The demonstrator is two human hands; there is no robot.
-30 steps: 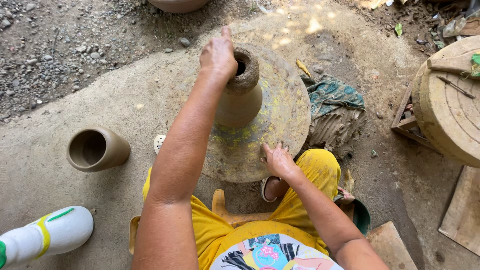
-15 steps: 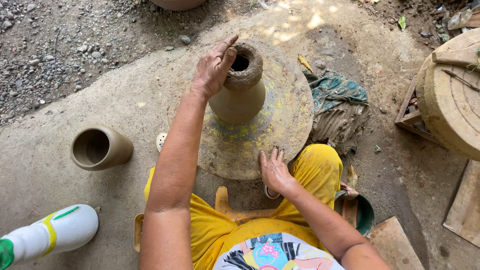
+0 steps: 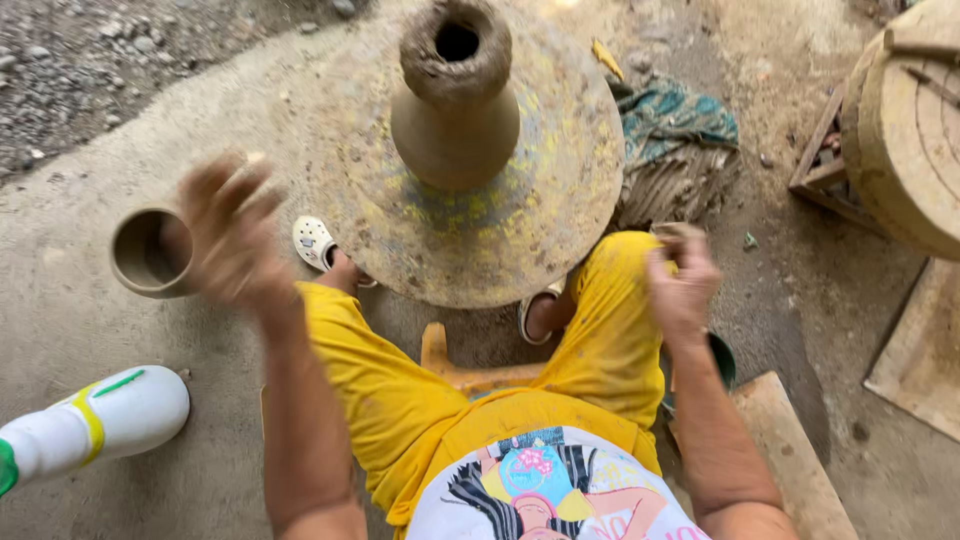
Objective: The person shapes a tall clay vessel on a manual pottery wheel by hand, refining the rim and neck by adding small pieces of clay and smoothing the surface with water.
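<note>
Our left hand (image 3: 232, 232), blurred so we cannot tell its spread, hovers just beside the clay cylinder (image 3: 150, 252) lying mouth-up to its left; our right hand (image 3: 682, 282), curled narrow, sits farther off, across the clay vase (image 3: 455, 105).

Floor: bare packed earth and rough concrete (image 3: 70, 320), grey-brown, dusty, stained darker near right.
Far left: a patch of loose gravel (image 3: 90, 60) and small stones, well apart from the smoother ground.
Light: daylight, bright sun falling on the far ground (image 3: 760, 30), softer shade nearer.
Far right: a round wooden block (image 3: 915, 130) with ringed top, resting on a small wooden frame (image 3: 820, 180).
Near right: flat wooden boards (image 3: 920, 350) lying on the floor, one plank (image 3: 800, 470) nearer.
Middle right: a crumpled teal cloth (image 3: 675, 115) on the ground beside ribbed brown matting (image 3: 670, 185).
</note>
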